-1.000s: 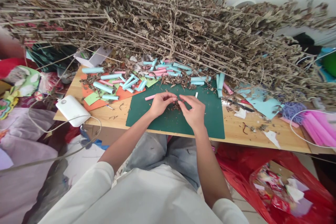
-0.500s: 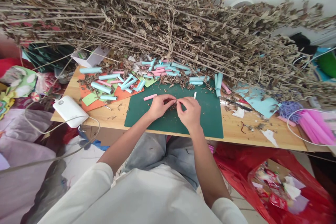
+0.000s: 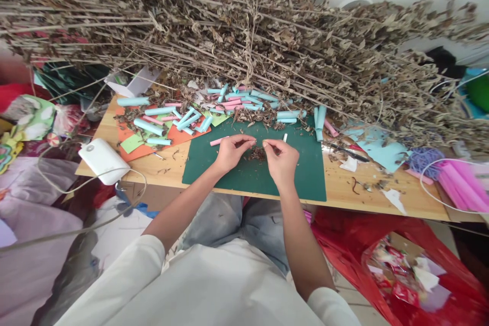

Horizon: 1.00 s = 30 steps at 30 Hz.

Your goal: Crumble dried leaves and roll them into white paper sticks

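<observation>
Over the green mat (image 3: 305, 173), my left hand (image 3: 234, 153) has its thumb and fingertips pinched together; whatever is between them is too small to name. My right hand (image 3: 281, 160) is also pinched, a short gap away, with any held bit hidden. Brown dry leaf crumbs (image 3: 256, 154) lie on the mat between the two hands. A pink paper roll (image 3: 217, 141) lies just behind my left hand, partly covered by it. Behind my right hand is a small white piece (image 3: 285, 137).
Dried stalks (image 3: 229, 35) span the table's back. Blue paper rolls (image 3: 187, 119) and pink ones lie before them. A white power bank (image 3: 103, 160) with a cable sits left. At right are a black pen-like tool (image 3: 351, 153), purple yarn (image 3: 425, 160) and a red bag (image 3: 336, 234) below.
My hands, which met at the fingertips, have moved apart, mostly my right hand to the right. The leaf crumbs between them show more. The view has shifted slightly.
</observation>
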Each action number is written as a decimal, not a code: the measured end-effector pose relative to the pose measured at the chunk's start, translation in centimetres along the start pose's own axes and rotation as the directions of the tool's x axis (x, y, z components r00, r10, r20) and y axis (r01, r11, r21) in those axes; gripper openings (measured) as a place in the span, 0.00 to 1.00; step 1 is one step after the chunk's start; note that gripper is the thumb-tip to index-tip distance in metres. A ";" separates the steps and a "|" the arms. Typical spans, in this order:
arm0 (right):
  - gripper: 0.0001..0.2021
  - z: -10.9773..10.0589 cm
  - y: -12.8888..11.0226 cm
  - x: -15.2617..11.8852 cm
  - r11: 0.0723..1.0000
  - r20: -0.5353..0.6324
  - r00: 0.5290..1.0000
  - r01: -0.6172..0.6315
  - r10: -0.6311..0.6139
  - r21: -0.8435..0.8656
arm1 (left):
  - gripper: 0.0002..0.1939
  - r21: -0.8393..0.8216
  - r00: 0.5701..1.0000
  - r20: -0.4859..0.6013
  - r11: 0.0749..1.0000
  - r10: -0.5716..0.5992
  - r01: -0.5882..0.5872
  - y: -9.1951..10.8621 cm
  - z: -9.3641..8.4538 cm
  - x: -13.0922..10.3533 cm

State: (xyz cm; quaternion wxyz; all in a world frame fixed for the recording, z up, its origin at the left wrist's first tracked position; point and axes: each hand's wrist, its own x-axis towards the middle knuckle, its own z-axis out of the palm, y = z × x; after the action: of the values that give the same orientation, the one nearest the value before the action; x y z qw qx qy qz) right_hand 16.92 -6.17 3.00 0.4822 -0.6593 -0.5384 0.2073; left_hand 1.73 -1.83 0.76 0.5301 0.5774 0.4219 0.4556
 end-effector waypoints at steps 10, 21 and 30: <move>0.11 -0.6 -0.4 -0.3 0.986 0.111 0.985 0.142 -0.132 -0.092 | 0.12 0.033 0.999 0.035 0.999 0.011 -0.012 -0.4 0.1 -0.1; 0.12 -0.2 0.3 -0.2 0.872 0.218 0.922 0.376 -0.319 -0.313 | 0.09 0.135 0.996 0.066 0.988 0.067 -0.076 0.3 0.0 -0.5; 0.09 -0.3 -0.8 -0.6 0.994 0.112 0.987 0.111 -0.111 0.012 | 0.13 -0.078 0.999 0.033 0.996 -0.042 0.045 0.6 -0.2 -0.3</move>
State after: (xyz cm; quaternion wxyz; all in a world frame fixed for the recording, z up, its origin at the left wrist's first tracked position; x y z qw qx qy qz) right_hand 16.58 -6.92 3.69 0.4638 -0.6140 -0.6001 0.2187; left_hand 1.47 -2.13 1.38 0.5687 0.5541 0.4077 0.4510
